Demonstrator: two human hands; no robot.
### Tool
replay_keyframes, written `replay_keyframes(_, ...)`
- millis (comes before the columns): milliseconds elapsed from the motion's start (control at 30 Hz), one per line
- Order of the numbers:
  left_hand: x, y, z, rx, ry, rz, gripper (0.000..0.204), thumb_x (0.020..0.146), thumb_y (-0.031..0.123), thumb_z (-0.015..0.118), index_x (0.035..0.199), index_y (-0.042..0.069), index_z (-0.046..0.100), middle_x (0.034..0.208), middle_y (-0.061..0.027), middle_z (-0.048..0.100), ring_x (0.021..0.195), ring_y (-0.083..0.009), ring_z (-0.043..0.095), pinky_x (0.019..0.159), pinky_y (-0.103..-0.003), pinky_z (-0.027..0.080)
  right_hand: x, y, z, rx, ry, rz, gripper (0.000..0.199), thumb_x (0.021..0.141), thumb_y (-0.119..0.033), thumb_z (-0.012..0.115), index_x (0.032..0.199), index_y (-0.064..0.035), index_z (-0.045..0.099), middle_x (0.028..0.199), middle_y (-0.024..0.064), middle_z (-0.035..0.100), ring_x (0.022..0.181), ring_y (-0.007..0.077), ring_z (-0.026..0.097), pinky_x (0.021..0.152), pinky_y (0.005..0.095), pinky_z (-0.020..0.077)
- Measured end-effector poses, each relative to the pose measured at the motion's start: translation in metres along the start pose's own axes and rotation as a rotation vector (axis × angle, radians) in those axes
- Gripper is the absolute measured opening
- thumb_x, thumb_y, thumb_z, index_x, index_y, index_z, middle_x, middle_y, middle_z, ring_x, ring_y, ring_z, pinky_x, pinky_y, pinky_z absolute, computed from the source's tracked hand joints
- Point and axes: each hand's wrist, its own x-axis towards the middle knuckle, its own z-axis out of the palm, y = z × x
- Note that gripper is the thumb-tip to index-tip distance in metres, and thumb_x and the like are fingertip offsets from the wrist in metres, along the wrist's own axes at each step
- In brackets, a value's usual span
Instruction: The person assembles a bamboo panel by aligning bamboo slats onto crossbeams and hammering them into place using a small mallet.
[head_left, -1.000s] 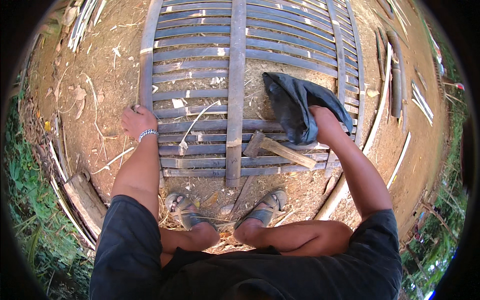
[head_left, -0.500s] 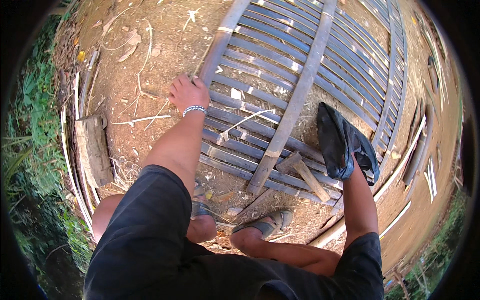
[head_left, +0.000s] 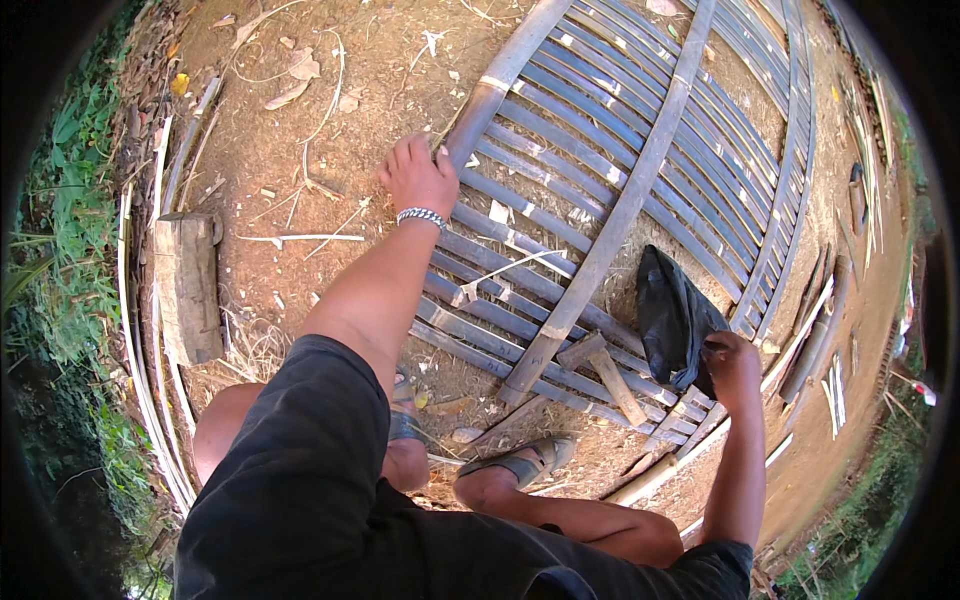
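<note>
My left hand [head_left: 420, 178], with a chain bracelet at its wrist, is closed over the bamboo side rail [head_left: 490, 95] of a slatted bamboo panel [head_left: 625, 205]. Its fingertips are partly hidden. On the right, my right hand [head_left: 733, 368] grips the near edge of a limp black bag [head_left: 672, 318], which lies over the panel's slats. What the bag contains cannot be seen. A hammer-like tool with a wooden handle [head_left: 617, 388] rests on the slats just left of the bag.
A cut wooden block [head_left: 187, 290] stands at the left beside long pale strips [head_left: 140, 320]. Loose shavings and dry leaves [head_left: 303, 65] litter the dirt. Bamboo poles [head_left: 818, 335] lie at the right. My sandalled foot [head_left: 520, 465] is close to the panel's near end.
My right hand was inside the bag's opening and is now out, holding its edge. The bag looks more closed and slimmer. My left hand remains at the rail; the whole view has shifted slightly.
</note>
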Motion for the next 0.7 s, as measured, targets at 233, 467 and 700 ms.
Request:
replay_keyframes(233, 0.019, 0.019, 0.005, 0.017, -0.083, 0.049, 0.038, 0.095, 0.034, 0.063, 0.125, 0.012, 0.064, 0.127, -0.0102, 0.061, 0.124, -0.0292, 0.055, 0.108, -0.049, 0.034, -0.005, -0.032, -0.069, 0.334, 0.298, 0.034, 0.016, 0.095, 0.000, 0.065, 0.110, 0.0011, 0.068, 0.088, 0.0068, 0.067, 0.083, 0.0145, 0.066, 0.074, 0.0297, 0.0526)
replay_keyframes(467, 0.026, 0.017, 0.010, -0.022, -0.089, 0.031, 0.026, 0.093, 0.033, 0.065, 0.112, 0.016, 0.070, 0.116, -0.0082, 0.065, 0.117, -0.0286, 0.057, 0.103, -0.048, 0.036, 0.064, -0.149, -0.023, 0.557, 0.105, -0.247, 0.005, 0.096, -0.002, 0.067, 0.100, -0.0002, 0.065, 0.091, 0.0046, 0.064, 0.083, 0.0117, 0.063, 0.079, 0.0280, 0.0528)
replay_keyframes(700, 0.027, 0.017, 0.012, -0.060, -0.041, -0.056, 0.022, 0.090, 0.026, 0.066, 0.109, 0.016, 0.069, 0.114, -0.0083, 0.064, 0.114, -0.0296, 0.057, 0.099, -0.048, 0.037, 0.170, -0.251, 0.093, 0.291, 0.157, -0.656, 0.009, 0.086, -0.007, 0.070, 0.094, -0.0061, 0.066, 0.097, 0.0152, 0.069, 0.094, 0.0388, 0.067, 0.083, 0.0464, 0.0539)
